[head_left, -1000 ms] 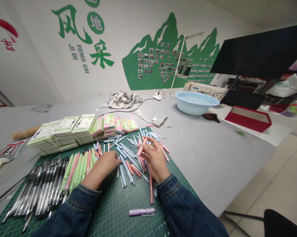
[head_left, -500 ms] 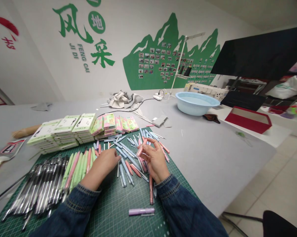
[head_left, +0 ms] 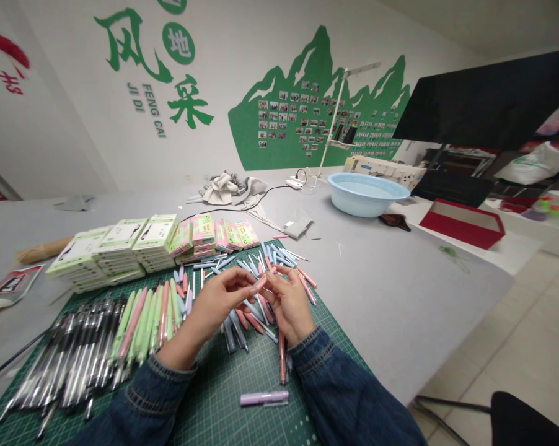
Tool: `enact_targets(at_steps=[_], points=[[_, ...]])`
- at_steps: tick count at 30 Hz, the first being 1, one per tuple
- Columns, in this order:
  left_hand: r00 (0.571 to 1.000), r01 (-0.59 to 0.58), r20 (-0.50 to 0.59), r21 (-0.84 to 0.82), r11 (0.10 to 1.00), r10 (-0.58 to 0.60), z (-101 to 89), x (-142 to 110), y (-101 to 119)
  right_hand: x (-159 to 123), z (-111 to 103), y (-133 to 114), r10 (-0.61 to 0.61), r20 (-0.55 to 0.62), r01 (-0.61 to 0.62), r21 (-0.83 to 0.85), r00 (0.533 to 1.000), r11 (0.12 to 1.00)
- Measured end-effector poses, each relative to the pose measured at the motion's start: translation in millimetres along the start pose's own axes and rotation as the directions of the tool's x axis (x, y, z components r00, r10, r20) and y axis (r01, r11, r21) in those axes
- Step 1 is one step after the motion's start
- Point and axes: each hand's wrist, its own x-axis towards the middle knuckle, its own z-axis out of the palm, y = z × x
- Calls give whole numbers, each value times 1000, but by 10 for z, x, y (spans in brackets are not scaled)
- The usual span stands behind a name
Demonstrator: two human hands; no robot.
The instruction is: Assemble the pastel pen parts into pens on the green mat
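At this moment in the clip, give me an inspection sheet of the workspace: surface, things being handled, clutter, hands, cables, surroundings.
Surface: green cutting mat on a grey table.
Things: black-grip pens and green pens laid side by side; loose pen pieces scattered; purple pen lying apart.
Clutter: stacked boxes, crumpled fabric, blue basin.
Hands: right hand pinches a pink piece; left hand has its fingertips at it, grip unclear.
Cables: black cord behind the boxes; another cable at left.
Surroundings: green mural, black screen, sewing machine, black chair.
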Motion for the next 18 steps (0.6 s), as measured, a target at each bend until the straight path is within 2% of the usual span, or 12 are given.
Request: enact_targets(at_steps=[7, 11, 12, 14, 16, 18], points=[[998, 56, 23, -8, 998, -56, -65, -9, 38, 21, -25, 15, -7, -3, 7, 39, 1000, 999], [998, 57, 16, 71, 996, -58, -58, -9, 15, 35, -32, 21, -25, -23, 26, 56, 999, 998], [1000, 17, -1, 132, 991, -17, -37, -9, 5, 33, -28, 30, -14, -31, 16, 64, 999, 998], [989, -124, -39, 335, 934, 145, 10, -9, -8, 25, -16, 60, 48, -36, -45, 89, 998, 995], [943, -253, -39, 559, 790, 329, 40, -8, -10, 22, -11, 98, 142, -27, -138, 125, 989, 983], [900, -299, -26, 688, 661, 435, 30, -7, 2, 30, -16, 132, 209, -3, -206, 164, 978, 965]])
